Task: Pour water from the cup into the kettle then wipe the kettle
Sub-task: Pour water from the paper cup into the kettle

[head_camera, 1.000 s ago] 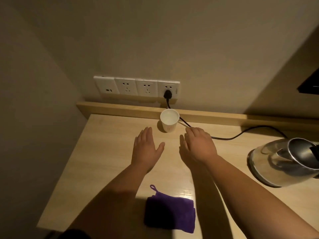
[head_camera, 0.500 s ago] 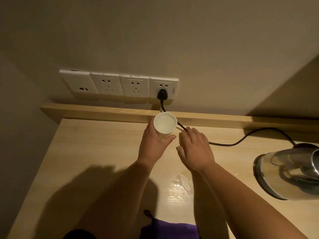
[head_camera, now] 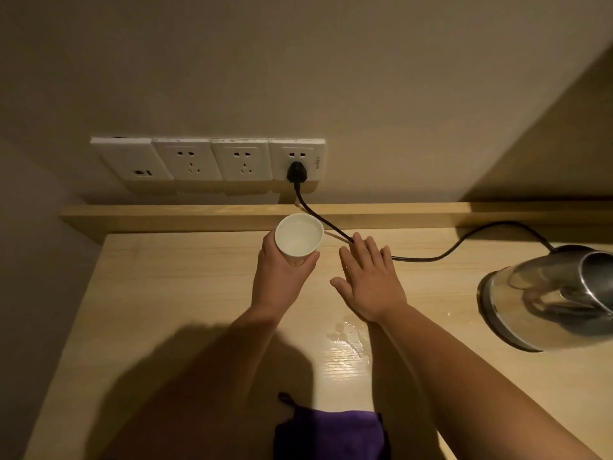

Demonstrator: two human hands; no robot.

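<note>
We are at the pick-up: our left hand wraps the cup of water (seemingly near full), right hand flat and unclenched beside it, and next it must travel level to the kettle, well right of the cup.

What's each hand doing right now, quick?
Left hand: gripping the white cup, fingers and thumb curled round it.
Right hand: open, fingers straight, flat over the table, holding nothing.

Room: wall sockets, kettle, desk
</note>
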